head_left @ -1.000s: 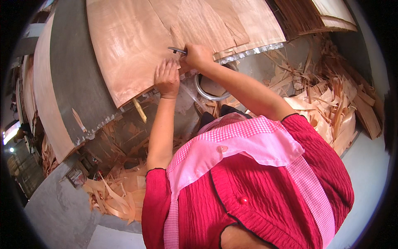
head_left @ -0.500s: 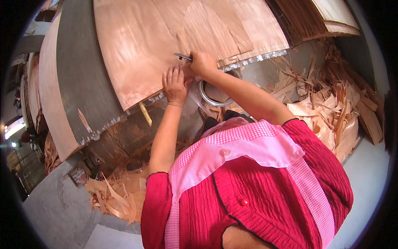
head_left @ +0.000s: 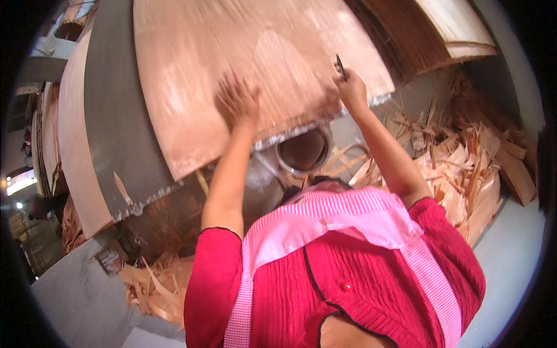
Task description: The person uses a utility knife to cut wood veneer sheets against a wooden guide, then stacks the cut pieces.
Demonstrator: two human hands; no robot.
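A large pale wood veneer sheet (head_left: 180,75) covers the work surface in front of me, with a tapered veneer piece (head_left: 278,64) on it. My left hand (head_left: 238,100) lies on the sheet, fingers spread and slightly blurred. On the right, my right hand (head_left: 351,90) is closed around a small dark knife (head_left: 340,66), its tip pointing up and away from me. That hand is near the sheet's right part, close to the near edge. A brownish blur shows beside its fingers; I cannot make out what it is.
Veneer scraps (head_left: 458,168) are heaped at the right, and more shavings (head_left: 156,287) lie at the lower left. A round metal rim (head_left: 326,152) stands below the near edge. Stacked veneer (head_left: 400,29) sits at the far right; a dark grey panel (head_left: 116,116) is to the left.
My right hand has moved right and away with the knife, which now points upward. My left hand has slid farther onto the sheet, its fingers spreading. The loose veneer at the right looks rearranged.
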